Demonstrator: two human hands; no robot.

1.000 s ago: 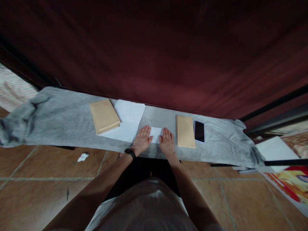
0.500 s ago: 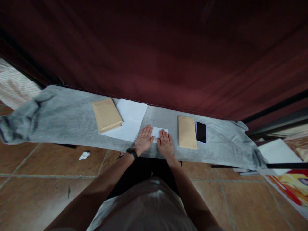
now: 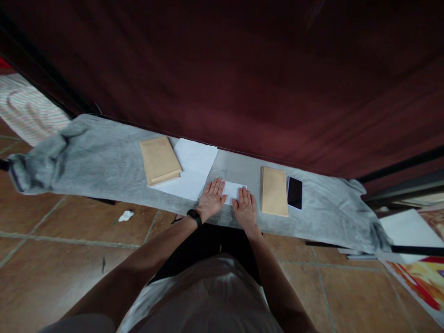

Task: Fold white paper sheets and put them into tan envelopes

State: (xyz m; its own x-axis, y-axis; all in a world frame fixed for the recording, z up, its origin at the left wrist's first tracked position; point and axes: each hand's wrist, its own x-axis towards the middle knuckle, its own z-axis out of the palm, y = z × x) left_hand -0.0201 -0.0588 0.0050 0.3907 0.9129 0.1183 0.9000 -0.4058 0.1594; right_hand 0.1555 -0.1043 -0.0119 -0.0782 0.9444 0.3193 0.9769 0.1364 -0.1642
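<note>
A small white folded paper (image 3: 231, 190) lies on the grey cloth in front of me. My left hand (image 3: 212, 200) rests flat on its left end, fingers stretched out, a dark band on the wrist. Flat on the right end lies my right hand (image 3: 244, 208), also with fingers extended. Both palms hide parts of the paper. Left of my hands are larger white sheets (image 3: 197, 162), with a stack of brown envelopes (image 3: 160, 159) partly on top. To the right sits another stack of brown envelopes (image 3: 274, 192).
A phone (image 3: 294, 193) with a dark screen lies beside the right envelopes. The grey cloth (image 3: 104, 162) covers a long narrow surface against a dark red curtain (image 3: 222, 92). A crumpled white scrap (image 3: 126, 215) is on the tiled floor (image 3: 69, 277).
The camera view has shifted and tilted slightly, so the surface appears a little further right. Both hands stay flat on the small paper.
</note>
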